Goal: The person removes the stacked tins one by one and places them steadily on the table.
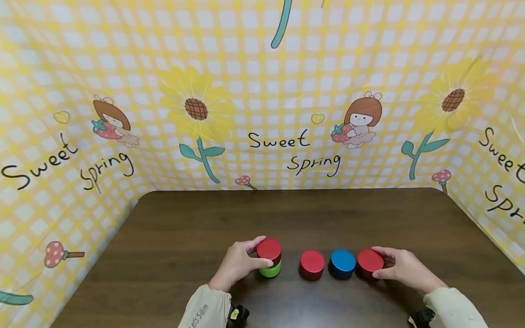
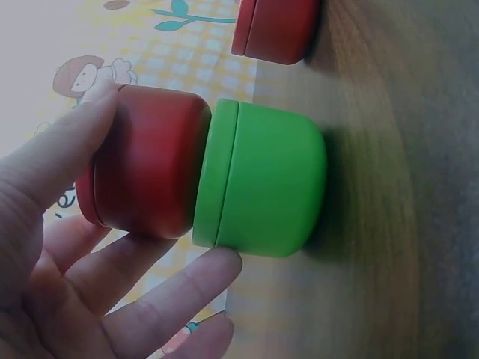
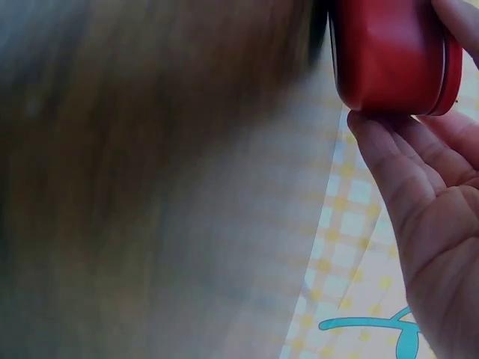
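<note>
My left hand [image 1: 236,262] holds a red round lidded tin [image 1: 269,250] between thumb and fingers. That tin sits right over a green tin [image 1: 270,271] on the table, slightly offset from it in the left wrist view, where a fingertip lies by the lid edge of the green tin [image 2: 262,179]. At the right end of a row, my right hand [image 1: 402,267] grips another red tin [image 1: 370,263] by its sides. The right wrist view shows this red tin [image 3: 393,56] with thumb and fingers on opposite sides.
Between the hands stand a third red tin [image 1: 312,265] and a blue tin [image 1: 342,263], the blue one close beside the gripped red tin. The dark wooden table [image 1: 290,216] meets a yellow checked cloth [image 1: 260,96] at its back and sides.
</note>
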`<state>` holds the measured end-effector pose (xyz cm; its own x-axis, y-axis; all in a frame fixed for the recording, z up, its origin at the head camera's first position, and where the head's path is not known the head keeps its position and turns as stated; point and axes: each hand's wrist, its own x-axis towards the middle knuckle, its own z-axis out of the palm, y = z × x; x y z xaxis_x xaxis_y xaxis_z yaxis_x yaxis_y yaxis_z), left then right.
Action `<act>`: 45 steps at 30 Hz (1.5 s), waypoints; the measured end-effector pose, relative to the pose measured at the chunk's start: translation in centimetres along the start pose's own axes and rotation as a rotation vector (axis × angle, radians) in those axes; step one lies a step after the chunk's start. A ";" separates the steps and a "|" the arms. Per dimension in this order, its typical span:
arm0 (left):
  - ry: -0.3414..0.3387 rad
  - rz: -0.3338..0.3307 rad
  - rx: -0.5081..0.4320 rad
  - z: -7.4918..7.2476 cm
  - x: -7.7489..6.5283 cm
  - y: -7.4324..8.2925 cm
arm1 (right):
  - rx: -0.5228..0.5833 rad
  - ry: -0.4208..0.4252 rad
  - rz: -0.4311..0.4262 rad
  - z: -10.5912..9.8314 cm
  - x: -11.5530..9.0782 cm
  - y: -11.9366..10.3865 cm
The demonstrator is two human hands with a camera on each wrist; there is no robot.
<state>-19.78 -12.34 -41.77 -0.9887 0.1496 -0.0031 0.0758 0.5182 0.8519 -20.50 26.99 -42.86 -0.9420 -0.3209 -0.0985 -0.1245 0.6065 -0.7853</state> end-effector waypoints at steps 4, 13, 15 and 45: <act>0.009 0.004 0.009 -0.2 0.0 0.1 | -0.022 -0.005 0.011 -0.4 0.1 -0.2; 0.022 -0.020 0.039 -0.8 0.6 0.7 | -0.004 0.010 -0.035 -1.5 0.1 -0.3; 0.015 -0.033 0.048 -0.7 0.7 0.7 | 0.001 0.023 -0.033 -1.5 -0.1 -0.3; 0.008 0.095 0.157 -0.4 -0.4 -0.4 | 0.214 0.290 -0.250 3.5 2.0 -4.1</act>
<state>-19.51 -12.97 -41.90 -0.9771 0.1979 0.0780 0.1874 0.6276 0.7557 -20.79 21.28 -41.97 -0.9436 -0.2024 0.2621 -0.3208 0.3621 -0.8752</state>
